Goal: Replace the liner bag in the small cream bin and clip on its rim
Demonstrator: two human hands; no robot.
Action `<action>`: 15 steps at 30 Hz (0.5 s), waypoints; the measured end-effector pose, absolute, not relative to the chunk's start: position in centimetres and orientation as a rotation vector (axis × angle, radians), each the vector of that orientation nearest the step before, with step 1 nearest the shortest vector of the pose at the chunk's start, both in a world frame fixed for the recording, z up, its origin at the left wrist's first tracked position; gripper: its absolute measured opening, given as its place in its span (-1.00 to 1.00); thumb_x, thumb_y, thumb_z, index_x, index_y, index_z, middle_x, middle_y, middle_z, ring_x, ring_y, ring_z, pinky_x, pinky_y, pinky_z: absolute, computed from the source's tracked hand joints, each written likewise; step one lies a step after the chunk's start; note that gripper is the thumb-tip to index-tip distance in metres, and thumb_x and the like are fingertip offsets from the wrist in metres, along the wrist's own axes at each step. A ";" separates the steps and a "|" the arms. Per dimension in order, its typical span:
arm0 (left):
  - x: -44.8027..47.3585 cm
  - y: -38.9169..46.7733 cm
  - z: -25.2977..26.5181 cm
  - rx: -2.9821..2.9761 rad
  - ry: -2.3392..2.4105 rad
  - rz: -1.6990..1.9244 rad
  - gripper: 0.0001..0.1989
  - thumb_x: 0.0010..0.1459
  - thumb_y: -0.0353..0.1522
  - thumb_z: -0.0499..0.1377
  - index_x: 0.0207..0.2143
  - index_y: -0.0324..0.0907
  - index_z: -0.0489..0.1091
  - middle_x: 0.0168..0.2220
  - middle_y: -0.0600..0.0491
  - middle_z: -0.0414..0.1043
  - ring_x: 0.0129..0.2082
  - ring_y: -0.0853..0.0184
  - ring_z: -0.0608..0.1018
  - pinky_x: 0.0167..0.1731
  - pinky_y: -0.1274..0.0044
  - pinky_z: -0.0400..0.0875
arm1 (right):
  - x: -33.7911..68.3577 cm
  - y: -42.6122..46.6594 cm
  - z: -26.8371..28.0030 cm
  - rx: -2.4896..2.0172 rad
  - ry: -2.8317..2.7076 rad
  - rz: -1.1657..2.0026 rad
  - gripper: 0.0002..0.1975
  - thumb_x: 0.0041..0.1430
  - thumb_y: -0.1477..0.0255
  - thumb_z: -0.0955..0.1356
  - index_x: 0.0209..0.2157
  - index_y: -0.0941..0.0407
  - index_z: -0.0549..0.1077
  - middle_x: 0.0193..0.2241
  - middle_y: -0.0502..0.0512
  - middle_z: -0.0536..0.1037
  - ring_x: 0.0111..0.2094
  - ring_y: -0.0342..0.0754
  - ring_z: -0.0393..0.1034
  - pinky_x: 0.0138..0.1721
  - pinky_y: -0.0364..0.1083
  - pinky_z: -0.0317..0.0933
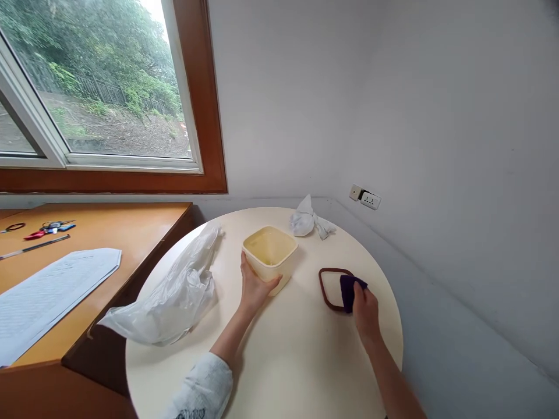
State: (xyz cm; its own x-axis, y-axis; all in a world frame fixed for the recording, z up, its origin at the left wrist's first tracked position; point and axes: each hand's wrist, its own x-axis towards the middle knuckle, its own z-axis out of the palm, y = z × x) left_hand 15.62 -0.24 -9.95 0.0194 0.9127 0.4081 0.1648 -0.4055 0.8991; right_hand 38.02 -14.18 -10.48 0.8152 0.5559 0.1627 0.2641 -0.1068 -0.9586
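Observation:
My left hand (257,286) grips the near side of a pale yellow square plastic container (285,272), thumb and fingers spread around its wall. The container has no lid on it, tilts slightly, and its inside shows. On the right, my right hand (367,311) pinches a dark purple cloth (348,291). The cloth lies over part of a brown-rimmed square lid (324,285), whose middle looks pale or see-through. Whether the fingers touch the lid under the cloth is hidden.
A white plastic bag (174,299) lies crumpled at the left of the round table (297,372). A knotted white bag (302,221) sits at the back. Left stands a wooden desk (144,233) with papers (56,285). A wall socket (370,200) is behind.

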 end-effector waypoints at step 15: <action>24.3 5.7 -8.8 1.926 0.735 1.077 0.07 -0.25 -0.19 0.33 0.24 -0.16 -0.19 0.12 -0.18 0.10 0.13 0.11 0.21 0.08 0.26 0.12 | 36.7 -13.2 -13.8 -2.080 -1.500 -0.328 -0.66 0.26 0.34 0.11 -0.41 0.17 0.41 -0.38 0.16 0.46 -0.32 0.03 0.30 -0.25 0.01 0.13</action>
State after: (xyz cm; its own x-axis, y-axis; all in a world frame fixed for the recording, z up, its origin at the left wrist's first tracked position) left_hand 24.29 5.73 -8.78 0.4699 0.7785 0.4162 0.1040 -0.5170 0.8496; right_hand 36.67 -13.24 -13.78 0.3477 0.7959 0.4956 0.9302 -0.2265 -0.2888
